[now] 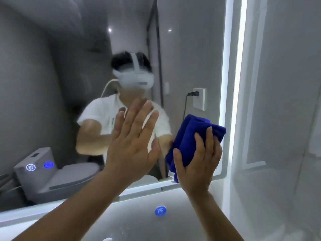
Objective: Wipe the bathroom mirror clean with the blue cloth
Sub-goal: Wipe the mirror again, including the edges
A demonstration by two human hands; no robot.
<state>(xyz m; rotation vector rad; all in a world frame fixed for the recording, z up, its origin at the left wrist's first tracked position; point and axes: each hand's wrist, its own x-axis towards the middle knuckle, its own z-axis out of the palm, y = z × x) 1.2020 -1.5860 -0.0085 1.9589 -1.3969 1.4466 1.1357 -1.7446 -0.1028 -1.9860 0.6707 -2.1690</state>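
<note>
The bathroom mirror [52, 84] fills most of the view, edged by a lit white strip along its right and bottom sides. My right hand [198, 160] grips a bunched blue cloth [189, 134] and holds it against the glass near the mirror's lower right corner. My left hand [132, 141] is flat with straight fingers, its palm against the glass just left of the cloth. The glass looks hazy around the reflection of a person in a white shirt and headset.
A white wall [278, 119] rises just right of the mirror. Below the mirror lies a white counter with a round blue cap [160, 210] on it. The mirror reflects a grey toilet [52, 173] and a wall socket [199, 99].
</note>
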